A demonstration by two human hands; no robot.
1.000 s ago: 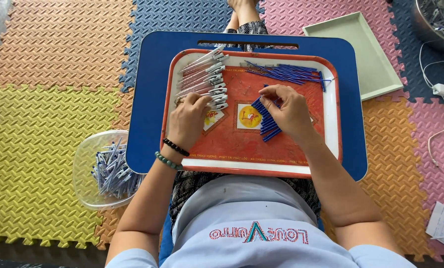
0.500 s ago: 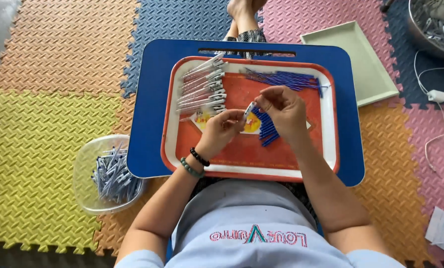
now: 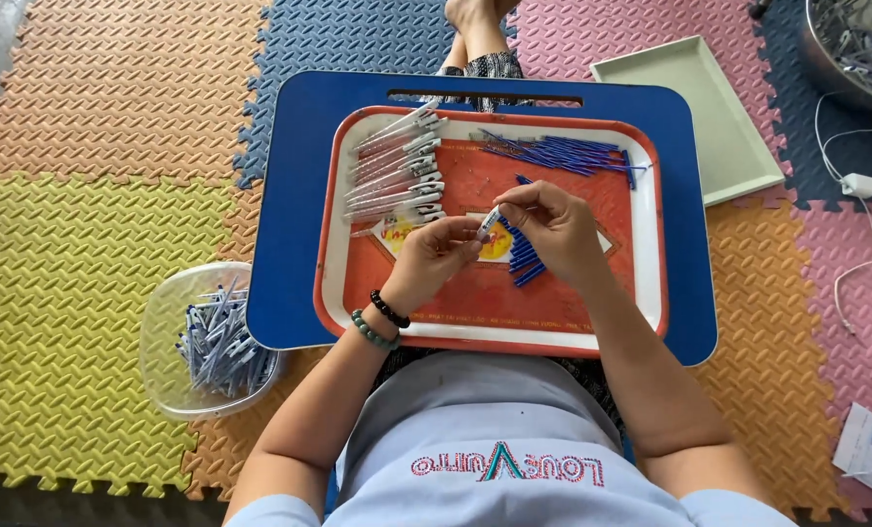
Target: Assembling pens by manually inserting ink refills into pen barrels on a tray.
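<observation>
Head view: the 2 hands meet over the red tray (image 3: pixel 641 293) — left hand (image 3: pixel 434 262) and right hand (image 3: pixel 550 226) both pinch what looks like 1 white pen barrel (image 3: pixel 490 222), above blue refills (image 3: pixel 522 259); white pens (image 3: pixel 397 166) lie just beside.

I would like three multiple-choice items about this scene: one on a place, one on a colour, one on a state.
1. Where is the clear bowl of pens?
A. on the red tray
B. on the floor mat at the person's left
C. on the green tray

2. What colour is the lap desk under the red tray?
A. blue
B. yellow
C. white

3. What are the hands doing?
A. resting flat
B. both holding one white pen barrel
C. lifting the tray

Answers:
1 B, it sits on the mats beside the desk.
2 A, a blue border surrounds the tray.
3 B, the left hand and right hand meet at the barrel.
</observation>
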